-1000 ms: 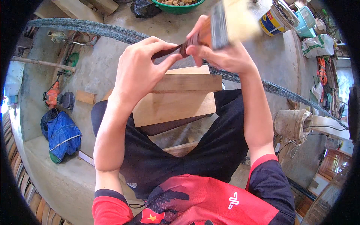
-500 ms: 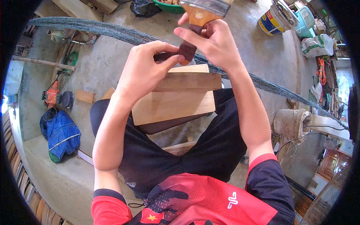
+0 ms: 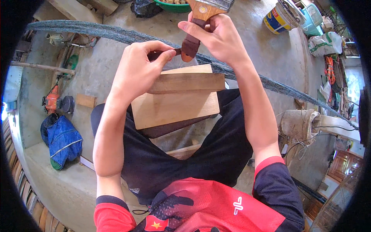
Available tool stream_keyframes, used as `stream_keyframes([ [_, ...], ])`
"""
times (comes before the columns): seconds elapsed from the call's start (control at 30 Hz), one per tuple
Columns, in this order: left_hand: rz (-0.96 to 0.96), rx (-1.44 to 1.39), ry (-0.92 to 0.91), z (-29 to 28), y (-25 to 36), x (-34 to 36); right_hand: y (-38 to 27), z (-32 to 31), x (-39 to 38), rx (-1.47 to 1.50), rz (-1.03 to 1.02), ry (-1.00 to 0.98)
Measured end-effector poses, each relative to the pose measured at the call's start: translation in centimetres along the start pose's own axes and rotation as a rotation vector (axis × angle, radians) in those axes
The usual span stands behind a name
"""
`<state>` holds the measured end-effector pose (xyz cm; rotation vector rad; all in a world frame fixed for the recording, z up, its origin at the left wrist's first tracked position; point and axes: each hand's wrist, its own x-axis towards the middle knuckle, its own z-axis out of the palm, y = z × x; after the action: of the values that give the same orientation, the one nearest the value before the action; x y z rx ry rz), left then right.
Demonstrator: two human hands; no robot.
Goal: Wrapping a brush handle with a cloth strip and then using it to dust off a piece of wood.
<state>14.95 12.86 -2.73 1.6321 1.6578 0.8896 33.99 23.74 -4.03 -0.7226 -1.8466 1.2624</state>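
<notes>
My right hand [image 3: 223,40] grips a wide flat brush [image 3: 203,11] by its handle, with the wooden head pointing away from me. Dark brown wrapping [image 3: 190,43] covers much of the handle, while its rounded wooden end shows bare. From the handle a dark brown strip [image 3: 178,51] runs to my left hand [image 3: 140,65], which pinches it between thumb and fingers. Below my hands, a brown wooden bar [image 3: 189,82] lies across a pale wooden board [image 3: 176,110] over my lap. Under that board part of a dark brown piece [image 3: 164,130] shows.
A thick bundle of grey-green cords [image 3: 119,34], like a hammock, stretches across in front of me. At the left are an orange motor tool [image 3: 52,99] and a blue bag [image 3: 65,141]. A bucket [image 3: 279,20] stands far right, a green basin [image 3: 174,6] at the back.
My left hand has moved left, away from the handle's end, drawing the strip out taut. The rounded end of the handle now shows. The brush has shifted slightly up and left.
</notes>
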Motion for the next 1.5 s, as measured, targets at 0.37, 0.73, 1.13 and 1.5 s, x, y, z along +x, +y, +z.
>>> stream_keyframes([
  [0.37,0.235,0.131,0.332,2.7,0.1,0.0,0.9,2.2,0.2,-0.194,-0.154,0.364],
  [0.73,0.379,0.302,0.299,0.4,-1.0,0.3,-1.2,-1.2,-0.5,0.206,0.011,-0.213],
  [1.13,0.260,0.091,0.321,0.6,-1.3,0.8,0.6,0.9,-0.4,0.117,-0.018,0.284],
  [1.5,0.106,-0.156,0.228,-0.2,-2.8,1.1,-0.1,-1.3,-0.7,0.045,0.021,-0.238],
])
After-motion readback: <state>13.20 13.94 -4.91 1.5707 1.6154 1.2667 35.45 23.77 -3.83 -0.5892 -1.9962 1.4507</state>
